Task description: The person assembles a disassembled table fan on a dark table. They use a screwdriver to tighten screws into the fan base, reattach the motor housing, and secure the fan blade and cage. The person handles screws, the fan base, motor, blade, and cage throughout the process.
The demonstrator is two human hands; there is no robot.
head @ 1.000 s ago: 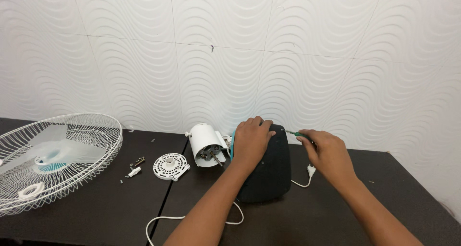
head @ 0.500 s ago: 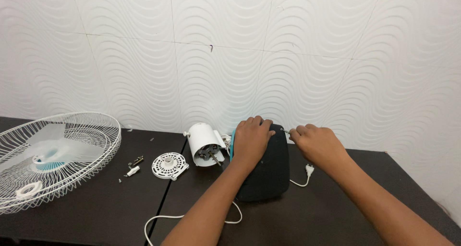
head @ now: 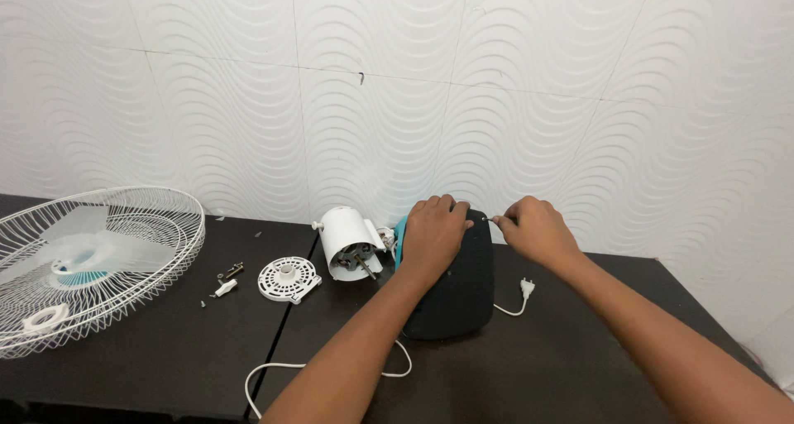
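One black fan base (head: 453, 296) stands on edge near the middle of the dark tabletop (head: 562, 366), its flat underside facing the camera. Just left of it lies one white motor housing (head: 348, 244), with one round white vented cover (head: 287, 278) beside that. Further left are a few small screws and bits (head: 223, 280), too small to count surely, and one white wire fan guard (head: 91, 267) with pale blades inside it. One white cord (head: 310, 368) loops across the tabletop in front of the base, and one white plug (head: 524, 287) lies to the right of the base.

The left hand (head: 432, 238) lies flat over the top edge of the base, fingers spread and curled over it, pressing it steady. The right hand (head: 536, 229) is closed around a screwdriver, of which only the thin metal tip (head: 497, 220) shows, touching the upper right corner of the base.
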